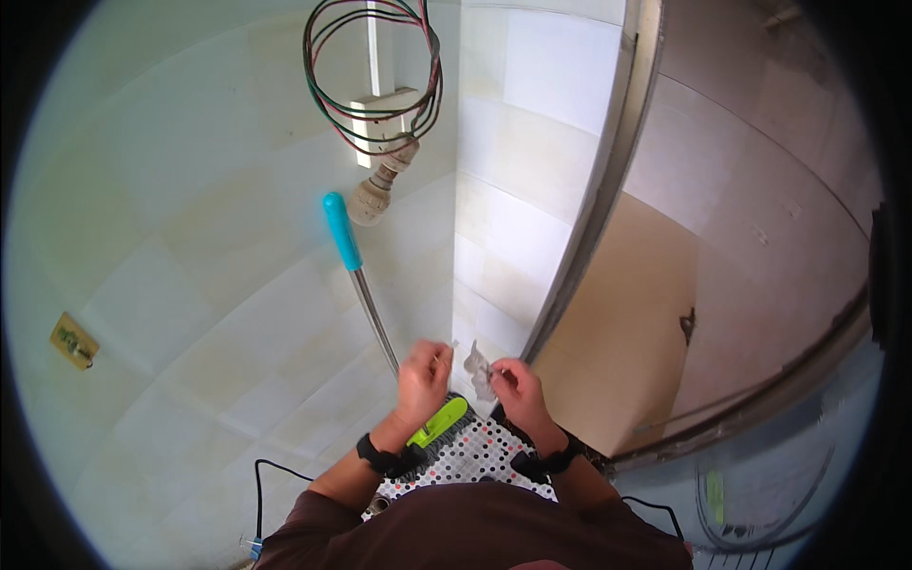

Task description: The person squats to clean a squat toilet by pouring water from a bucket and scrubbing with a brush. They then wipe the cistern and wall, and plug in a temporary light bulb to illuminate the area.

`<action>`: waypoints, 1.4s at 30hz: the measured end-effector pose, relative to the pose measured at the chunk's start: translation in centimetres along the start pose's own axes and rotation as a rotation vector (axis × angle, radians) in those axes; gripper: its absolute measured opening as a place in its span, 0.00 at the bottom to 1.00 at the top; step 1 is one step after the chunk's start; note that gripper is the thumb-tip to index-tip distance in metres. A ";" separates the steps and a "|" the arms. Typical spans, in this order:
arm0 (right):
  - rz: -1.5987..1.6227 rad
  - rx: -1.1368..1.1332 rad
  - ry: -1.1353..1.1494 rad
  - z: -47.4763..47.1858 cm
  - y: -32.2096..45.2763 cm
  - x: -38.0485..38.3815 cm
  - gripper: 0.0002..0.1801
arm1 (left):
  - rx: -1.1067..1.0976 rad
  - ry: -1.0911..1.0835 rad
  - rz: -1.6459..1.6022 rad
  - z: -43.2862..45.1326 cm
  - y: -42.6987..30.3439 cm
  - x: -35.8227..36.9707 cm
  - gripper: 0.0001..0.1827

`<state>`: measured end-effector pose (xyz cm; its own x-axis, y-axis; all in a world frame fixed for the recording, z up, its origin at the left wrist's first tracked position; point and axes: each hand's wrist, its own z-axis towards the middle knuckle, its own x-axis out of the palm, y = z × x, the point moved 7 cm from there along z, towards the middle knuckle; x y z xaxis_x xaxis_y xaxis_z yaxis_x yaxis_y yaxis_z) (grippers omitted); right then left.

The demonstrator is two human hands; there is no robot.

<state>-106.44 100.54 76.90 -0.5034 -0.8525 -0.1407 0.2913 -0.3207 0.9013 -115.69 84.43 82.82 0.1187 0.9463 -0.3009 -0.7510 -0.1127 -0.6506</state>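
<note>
My right hand [520, 388] pinches a crumpled, whitish, thin scrap [480, 370] between thumb and fingers; it looks like paper or plastic film. To the left of it, apart, my left hand [425, 377] is raised with its fingers curled together. A tiny pale bit shows by its fingertips, too blurred to identify. Behind my left hand, a mop or floor brush leans on the wall, with a turquoise grip [342, 231], a metal pole [374, 313] and a lime-green head [442, 422] on the dotted floor. Both wrists wear black bands.
Coiled red and green wires [433, 78] hang above a worn pipe fitting [381, 185] on the tiled wall. A metal-edged frame [605, 185] stands to the right, with a tan panel [620, 328] beyond it. A wall plate [74, 340] is at far left. A dark round opening [379, 505] shows low down.
</note>
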 end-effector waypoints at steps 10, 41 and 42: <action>0.029 -0.717 -0.122 21.0 18.4 -1.8 0.06 | 0.061 -0.525 0.796 16.4 -7.8 -7.0 0.34; -0.881 -1.386 0.353 29.0 29.8 14.3 0.03 | 0.121 -0.594 0.783 11.6 -11.7 -18.3 0.11; -0.910 -1.407 0.383 28.9 29.9 14.5 0.02 | 0.125 -0.595 0.792 11.5 -11.6 -18.5 0.11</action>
<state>-128.58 90.52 113.68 -0.7517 -0.1800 -0.6344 0.5837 -0.6294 -0.5130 -116.68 71.70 103.98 -0.7650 0.6137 -0.1951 -0.5399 -0.7764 -0.3251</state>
